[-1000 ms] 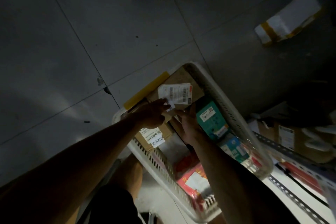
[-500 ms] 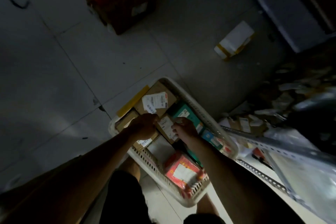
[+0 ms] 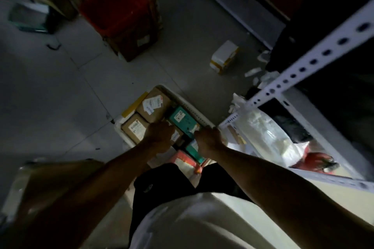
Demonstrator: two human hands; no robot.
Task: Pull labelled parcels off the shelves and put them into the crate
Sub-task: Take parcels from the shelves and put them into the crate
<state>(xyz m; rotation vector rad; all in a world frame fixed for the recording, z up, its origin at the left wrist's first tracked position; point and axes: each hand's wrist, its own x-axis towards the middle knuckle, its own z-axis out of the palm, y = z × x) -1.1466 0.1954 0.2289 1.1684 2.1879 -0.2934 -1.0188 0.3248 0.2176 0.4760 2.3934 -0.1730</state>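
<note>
Both hands down in crate (image 3: 199, 114): left hand (image 3: 159, 134), right hand (image 3: 209, 138), grip unclear. Small boxes (image 3: 153, 105) beyond knuckles: stiff, light, take by edges.

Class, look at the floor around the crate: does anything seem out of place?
Yes. A white box with yellow tape lies tilted on the floor beyond the crate, and scraps are strewn beside the shelf.

Both hands (image 3: 159, 135) seemingly inside parcel-filled crate (image 3: 194, 110)
</note>
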